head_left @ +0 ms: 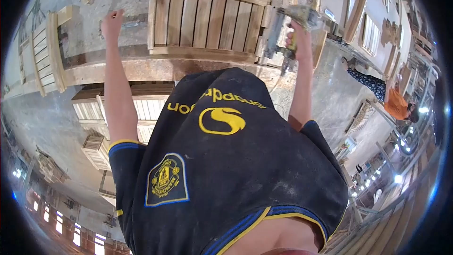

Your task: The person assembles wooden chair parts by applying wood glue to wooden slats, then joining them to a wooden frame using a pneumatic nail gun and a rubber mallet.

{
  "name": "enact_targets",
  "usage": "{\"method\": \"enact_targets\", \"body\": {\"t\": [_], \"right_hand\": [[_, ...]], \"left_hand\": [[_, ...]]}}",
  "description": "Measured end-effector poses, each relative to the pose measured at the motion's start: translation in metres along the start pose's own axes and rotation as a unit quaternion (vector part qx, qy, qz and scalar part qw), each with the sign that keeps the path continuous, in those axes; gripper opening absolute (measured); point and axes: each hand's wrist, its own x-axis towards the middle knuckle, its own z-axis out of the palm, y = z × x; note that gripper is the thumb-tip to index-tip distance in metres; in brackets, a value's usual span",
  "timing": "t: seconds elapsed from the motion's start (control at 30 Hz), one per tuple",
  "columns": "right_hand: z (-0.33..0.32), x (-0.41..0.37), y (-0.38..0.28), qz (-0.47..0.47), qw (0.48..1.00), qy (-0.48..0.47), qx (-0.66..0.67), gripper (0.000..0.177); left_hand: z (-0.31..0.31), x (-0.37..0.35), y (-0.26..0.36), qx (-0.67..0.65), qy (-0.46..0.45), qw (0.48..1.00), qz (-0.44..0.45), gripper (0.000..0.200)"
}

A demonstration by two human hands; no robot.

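Shirt (pixel 236 160) nearest, in black cloth smudged with pale dust, with yellow lettering, a curved emblem and a shield-shaped badge on the chest. Beyond its blue-and-yellow cuffs, both bare forearms stretched forward. Left hand (pixel 112 24) curled into a loose fist left of the slatted panel and well apart from it; impossible to tell whether anything small is inside. Right hand (pixel 298 41) wrapped around the grip of a nail gun (pixel 304 14), blurred, bulky-headed, with a long greyish bar, just beside the panel's right end. Between the hands, slatted panel (pixel 203 23) of pale, streaky-grained timber, flat narrow slats side by side within a thicker frame, just past a worn, dusty plank (pixel 184 67). To the left, another slatted frame (pixel 45 56). Farther right, long straight boards (pixel 356 16) near smooth grey floor (pixel 335 75). Deeper still, co-worker (pixel 394 101) in orange top and dark patterned clothing, with small glaring lights (pixel 398 178) farther along.
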Motion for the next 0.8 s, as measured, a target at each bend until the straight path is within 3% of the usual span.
{"method": "enact_targets", "body": {"t": [0.1, 0.27, 0.8], "right_hand": [[0.027, 0.004, 0.001, -0.011, 0.998, -0.01, -0.06, 0.026], [0.041, 0.013, 0.001, 0.038, 0.998, -0.047, -0.027, 0.023], [0.056, 0.01, 0.005, 0.014, 0.998, -0.031, -0.049, 0.019]], "left_hand": [[0.004, 0.004, -0.006, 0.012, 0.012, 1.0, 0.008, 0.046], [0.002, 0.004, -0.001, 0.005, -0.006, 1.0, -0.025, 0.048], [0.001, 0.006, 0.001, 0.006, -0.002, 0.998, -0.062, 0.045]]}}
